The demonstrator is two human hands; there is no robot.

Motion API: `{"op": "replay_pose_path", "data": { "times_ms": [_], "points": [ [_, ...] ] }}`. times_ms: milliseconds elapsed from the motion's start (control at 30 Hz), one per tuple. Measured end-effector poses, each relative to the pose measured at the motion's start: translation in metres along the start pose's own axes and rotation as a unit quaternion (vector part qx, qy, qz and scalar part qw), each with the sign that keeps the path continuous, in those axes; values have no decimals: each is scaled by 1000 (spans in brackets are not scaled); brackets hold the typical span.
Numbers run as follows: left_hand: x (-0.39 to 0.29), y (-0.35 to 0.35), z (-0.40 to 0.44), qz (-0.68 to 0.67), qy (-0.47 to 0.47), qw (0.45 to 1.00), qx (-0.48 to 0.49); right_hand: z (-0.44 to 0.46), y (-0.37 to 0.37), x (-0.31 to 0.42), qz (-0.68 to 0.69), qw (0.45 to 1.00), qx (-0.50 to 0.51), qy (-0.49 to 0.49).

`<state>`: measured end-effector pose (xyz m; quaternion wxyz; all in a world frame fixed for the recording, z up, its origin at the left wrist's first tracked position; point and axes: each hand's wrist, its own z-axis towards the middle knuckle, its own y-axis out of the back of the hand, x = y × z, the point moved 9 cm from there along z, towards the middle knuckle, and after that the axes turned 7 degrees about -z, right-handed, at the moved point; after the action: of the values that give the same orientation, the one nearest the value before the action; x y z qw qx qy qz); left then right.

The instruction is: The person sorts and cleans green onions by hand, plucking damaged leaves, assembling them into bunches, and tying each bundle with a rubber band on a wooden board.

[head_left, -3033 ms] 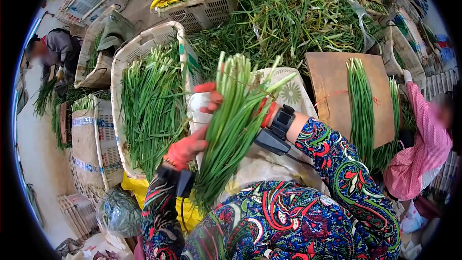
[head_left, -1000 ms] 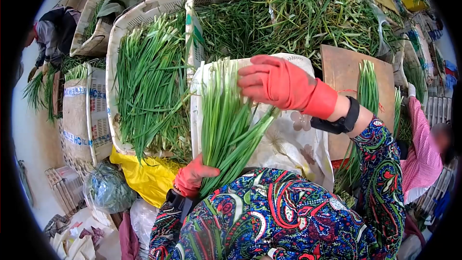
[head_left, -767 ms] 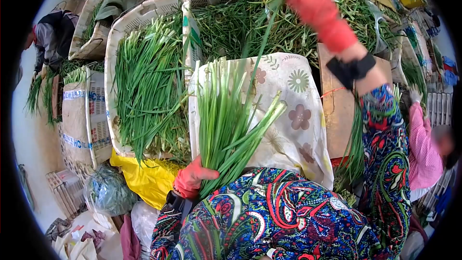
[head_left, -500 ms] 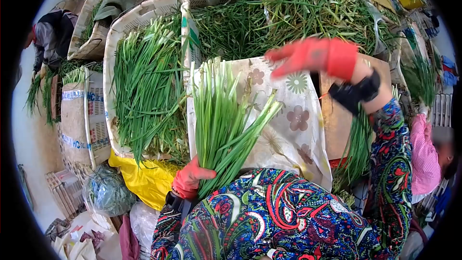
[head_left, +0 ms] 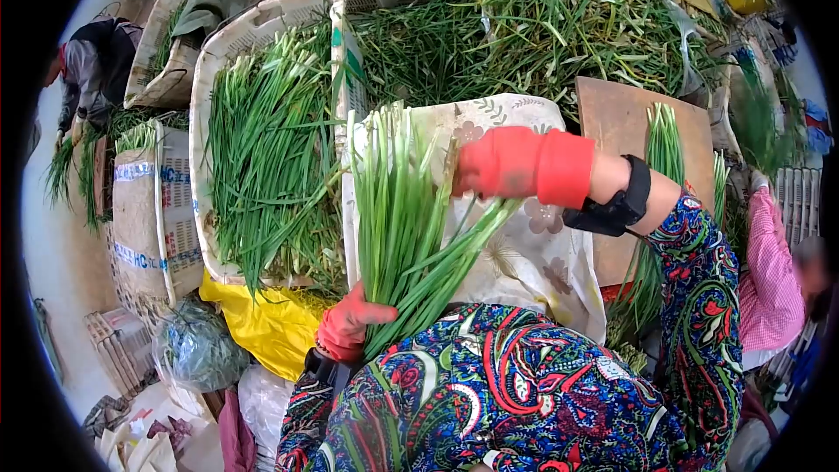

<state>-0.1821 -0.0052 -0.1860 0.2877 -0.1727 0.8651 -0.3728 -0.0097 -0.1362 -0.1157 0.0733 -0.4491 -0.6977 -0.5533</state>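
In the head view, my left hand (head_left: 354,322), in a red glove, is closed around the leafy lower part of a bunch of garlic chives (head_left: 384,210). Its pale stem ends point away from me, and some stalks splay to the right. My right hand (head_left: 494,164), also red-gloved and slightly blurred, has its fingers curled in against the right side of the stems. What those fingers pinch, if anything, is hidden. Beneath the bunch lies a flower-patterned white cover (head_left: 524,253) on a work surface.
A white crate (head_left: 336,52) of garlic chives stands to the left. Loose greens (head_left: 559,17) pile up behind the cover. At right, a brown board (head_left: 612,122) bears another bunch (head_left: 664,144). People work at the far left (head_left: 96,70) and the right (head_left: 769,271).
My right hand has come down and left from above the cover to the stems, its outstretched fingers now curled. My left hand and the bunch have hardly moved.
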Motion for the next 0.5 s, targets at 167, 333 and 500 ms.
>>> {"op": "replay_pose_path", "data": {
  "times_ms": [167,333,500],
  "points": [
    [3,4,-4,-22,7,1000,-15,-57,148,-102,-185,879,-420,-126],
    [1,6,-2,-23,9,999,-24,-114,224,-90,-446,749,-460,-170],
    [-3,-4,3,-6,16,1000,-6,-30,59,53,-211,939,-237,136]
  ]
}}
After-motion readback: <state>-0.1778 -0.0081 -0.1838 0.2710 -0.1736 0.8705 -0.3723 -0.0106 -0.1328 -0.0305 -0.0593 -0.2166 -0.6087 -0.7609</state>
